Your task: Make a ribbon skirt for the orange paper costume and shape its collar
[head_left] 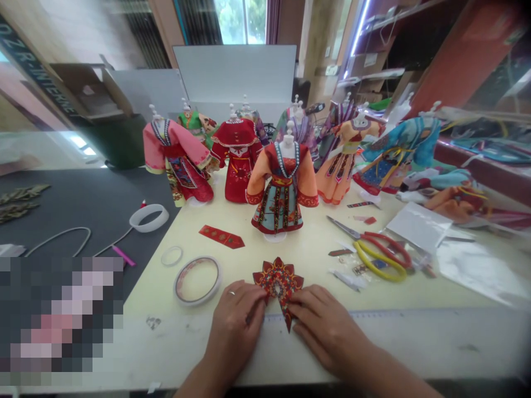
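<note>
A dark red patterned fabric piece (279, 272) with a petal-shaped edge, a hole in its middle and one long pointed end lies near the front of the table. My left hand (239, 312) pinches its left edge, the thumb tip partly hidden. On the other side, my right hand (319, 326) has its fingertips closed on the right edge near the pointed end. Straight behind the piece stands a small dress form in an orange and red robe (282, 188). A red strip with a pointed end (222, 236) lies to the left of it.
Clear tape (178, 282) lies by my left hand, a white ring (149, 218) further left. Red- and yellow-handled scissors (379, 254) lie at the right among scraps, near white sheets (418, 225). Several more dressed forms (240, 160) stand behind. A ruler (385, 315) runs along the front.
</note>
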Motion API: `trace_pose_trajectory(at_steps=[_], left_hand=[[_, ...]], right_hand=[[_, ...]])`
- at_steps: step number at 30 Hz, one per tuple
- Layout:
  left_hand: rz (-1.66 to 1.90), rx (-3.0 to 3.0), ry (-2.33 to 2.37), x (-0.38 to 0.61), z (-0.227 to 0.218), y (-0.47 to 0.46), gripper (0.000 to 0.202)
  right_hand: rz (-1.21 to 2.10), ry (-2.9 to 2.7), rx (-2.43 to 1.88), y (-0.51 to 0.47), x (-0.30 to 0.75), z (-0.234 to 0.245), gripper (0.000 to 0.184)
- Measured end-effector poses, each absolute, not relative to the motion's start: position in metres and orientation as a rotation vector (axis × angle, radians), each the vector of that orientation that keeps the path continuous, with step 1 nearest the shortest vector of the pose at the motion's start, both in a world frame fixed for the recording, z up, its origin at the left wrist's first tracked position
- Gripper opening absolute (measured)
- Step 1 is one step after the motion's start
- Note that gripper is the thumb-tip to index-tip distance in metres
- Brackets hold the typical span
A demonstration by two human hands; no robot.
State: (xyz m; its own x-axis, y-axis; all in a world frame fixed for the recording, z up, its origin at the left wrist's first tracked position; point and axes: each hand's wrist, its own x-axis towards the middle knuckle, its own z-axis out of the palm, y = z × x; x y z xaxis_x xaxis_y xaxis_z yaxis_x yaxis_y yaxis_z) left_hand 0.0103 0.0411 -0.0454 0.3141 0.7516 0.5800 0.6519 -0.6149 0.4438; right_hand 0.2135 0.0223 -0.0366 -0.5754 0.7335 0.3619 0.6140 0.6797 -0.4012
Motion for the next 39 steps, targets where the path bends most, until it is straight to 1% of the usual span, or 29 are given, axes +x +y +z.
trace_pose_trajectory(at_steps=[6, 11, 15, 19, 22, 26, 29, 33, 36, 39], left_hand=[[1.079, 2.470, 1.305, 0.007, -0.048, 0.040, 0.019], [0.925, 2.518, 1.258, -0.004, -0.045, 0.039, 0.030], [0.936, 2.565, 1.241, -0.010, -0.043, 0.037, 0.035], [0.885, 2.662, 1.167, -0.005, -0.040, 0.034, 0.031], [0.818, 2.690, 1.156, -0.001, -0.038, 0.033, 0.023], [0.844, 2.693, 1.188, -0.004, -0.039, 0.034, 0.016], [0.803, 2.750, 1.181, -0.005, -0.039, 0.036, 0.025], [0.501, 2.822, 1.127, 0.001, -0.040, 0.043, 0.044], [0.328, 2.829, 1.111, 0.005, -0.041, 0.046, 0.046], [0.302, 2.831, 1.120, 0.004, -0.043, 0.046, 0.047]], right_hand=[[0.280, -2.367, -1.032, 0.021, 0.216, -0.042, 0.023], [0.287, -2.309, -1.012, 0.018, 0.220, -0.046, 0.024], [0.270, -2.332, -1.053, 0.013, 0.218, -0.044, 0.025], [0.195, -2.366, -1.110, 0.011, 0.217, -0.042, 0.028], [0.147, -2.371, -1.127, 0.009, 0.219, -0.042, 0.028], [0.151, -2.336, -1.136, 0.006, 0.222, -0.042, 0.026], [0.163, -2.321, -1.128, 0.004, 0.220, -0.041, 0.029], [0.151, -2.341, -1.136, 0.003, 0.217, -0.045, 0.032], [0.105, -2.357, -1.131, 0.001, 0.218, -0.049, 0.031], [0.090, -2.340, -1.128, -0.002, 0.220, -0.052, 0.029]])
